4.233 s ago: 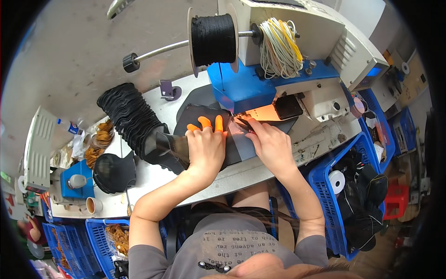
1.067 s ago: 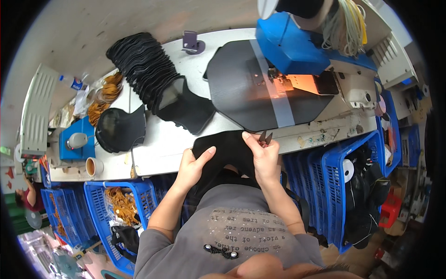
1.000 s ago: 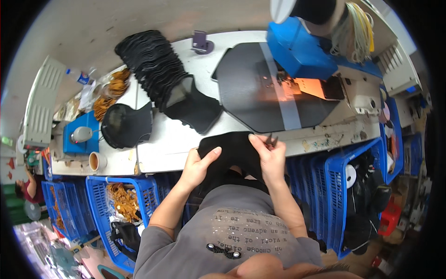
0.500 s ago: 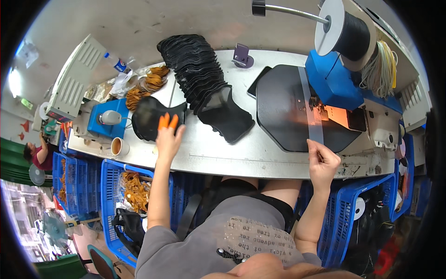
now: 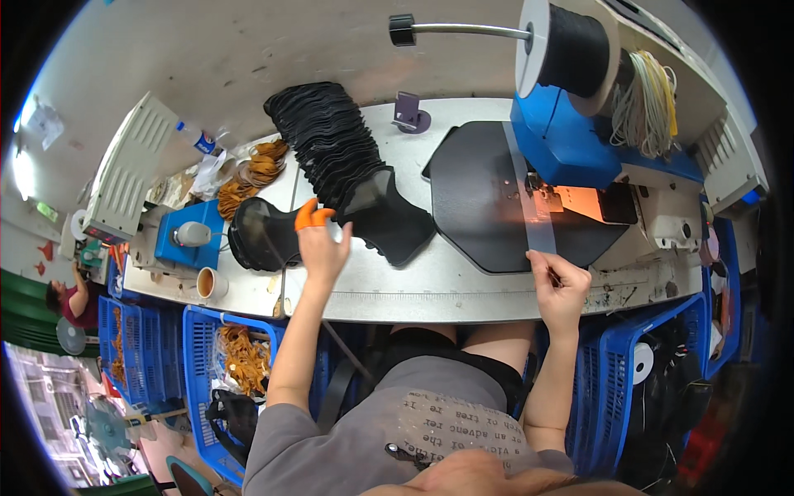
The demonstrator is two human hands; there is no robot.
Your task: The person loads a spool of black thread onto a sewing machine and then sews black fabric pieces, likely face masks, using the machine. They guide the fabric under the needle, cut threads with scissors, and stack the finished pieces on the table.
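My left hand [image 5: 324, 248], orange covers on two fingertips, hovers between two piles of flat black cut pieces. Its thumb stands apart from the bent fingers, and I see nothing held. Left of it lies the smaller black pile [image 5: 256, 236]; to the right, a long fanned row of the black pieces [image 5: 327, 136] ends in a broad waisted piece [image 5: 385, 219]. My right hand [image 5: 561, 285] pinches the near end of a translucent strip [image 5: 539, 236]. That strip runs across a dark board [image 5: 475, 198] beneath the blue sewing machine head [image 5: 558, 145], whose lamp glows orange.
Bundled brown strips [image 5: 263, 165], a bottle [image 5: 197, 138], a cup [image 5: 212, 283] and a second blue machine [image 5: 188, 236] stand left. A purple phone stand [image 5: 409, 114] is at the back. A black thread spool [image 5: 579, 50] hangs right. Blue crates [image 5: 194, 372] flank my legs.
My left hand has moved right, from over the smaller black pile to the gap beside the fanned row. My right hand still pinches the strip. The whole view has shifted slightly.
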